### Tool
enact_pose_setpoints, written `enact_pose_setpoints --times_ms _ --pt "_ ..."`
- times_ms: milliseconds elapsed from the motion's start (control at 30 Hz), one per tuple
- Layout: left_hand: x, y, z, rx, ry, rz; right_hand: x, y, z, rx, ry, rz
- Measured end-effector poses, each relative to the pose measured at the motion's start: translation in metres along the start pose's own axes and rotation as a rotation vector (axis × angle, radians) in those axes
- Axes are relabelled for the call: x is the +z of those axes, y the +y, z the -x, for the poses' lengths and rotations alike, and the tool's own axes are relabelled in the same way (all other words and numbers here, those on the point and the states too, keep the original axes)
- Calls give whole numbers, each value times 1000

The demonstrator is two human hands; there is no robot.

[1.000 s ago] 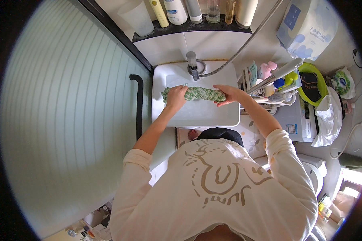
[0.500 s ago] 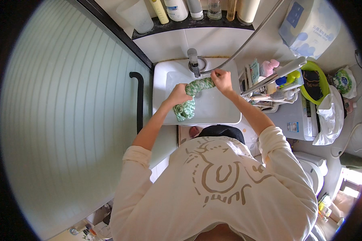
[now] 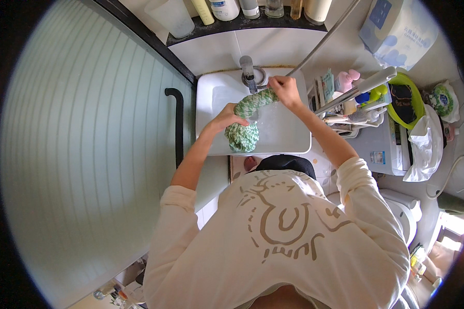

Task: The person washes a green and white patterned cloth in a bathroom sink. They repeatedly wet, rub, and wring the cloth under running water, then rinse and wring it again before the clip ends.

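A green-and-white patterned cloth (image 3: pixel 242 138) is twisted into a thick roll between my hands above the white sink (image 3: pixel 300 143). My left hand (image 3: pixel 225 118) is closed round the roll, and the loose, bunched end hangs below it near the sink's front rim. Higher and to the right, my right hand (image 3: pixel 285 91) is clenched on the other end. Just behind the roll stands the faucet (image 3: pixel 248 74), its spout close to the cloth. Part of the sink's bottom is hidden under the cloth.
Bottles and a cup (image 3: pixel 171 18) line a black shelf (image 3: pixel 242 24) behind the sink. On the left is a ribbed glass door (image 3: pixel 93 154) with a black handle (image 3: pixel 179 129). To the right are a crowded toiletry rack (image 3: pixel 340 116), a metal pole (image 3: pixel 355 91) and a green basin (image 3: pixel 417 105).
My right hand has moved slightly up, and the rolled part now slants more. The hanging end is bunched fuller and sits a little further right.
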State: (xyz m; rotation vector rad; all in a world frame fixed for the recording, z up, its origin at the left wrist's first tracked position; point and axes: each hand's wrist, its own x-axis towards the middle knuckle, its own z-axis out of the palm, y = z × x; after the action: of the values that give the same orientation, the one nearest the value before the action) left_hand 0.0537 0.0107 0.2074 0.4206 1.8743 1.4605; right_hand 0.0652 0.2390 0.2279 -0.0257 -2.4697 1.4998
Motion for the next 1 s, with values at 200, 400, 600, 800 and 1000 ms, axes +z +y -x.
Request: enact_pose_setpoints --times_ms 200,400,600,800,1000 --pt "15 22 9 126 346 -45 1 3 31 612 -87 -965" --pt "31 40 2 260 487 -103 48 -25 62 370 -446 -1021" --pt "33 48 8 244 499 -437 61 -40 41 471 -311 -1263" --pt "24 41 14 405 460 -133 61 -55 36 402 -218 -1302" --pt "27 4 24 476 521 -335 41 -79 17 405 -191 -1463"
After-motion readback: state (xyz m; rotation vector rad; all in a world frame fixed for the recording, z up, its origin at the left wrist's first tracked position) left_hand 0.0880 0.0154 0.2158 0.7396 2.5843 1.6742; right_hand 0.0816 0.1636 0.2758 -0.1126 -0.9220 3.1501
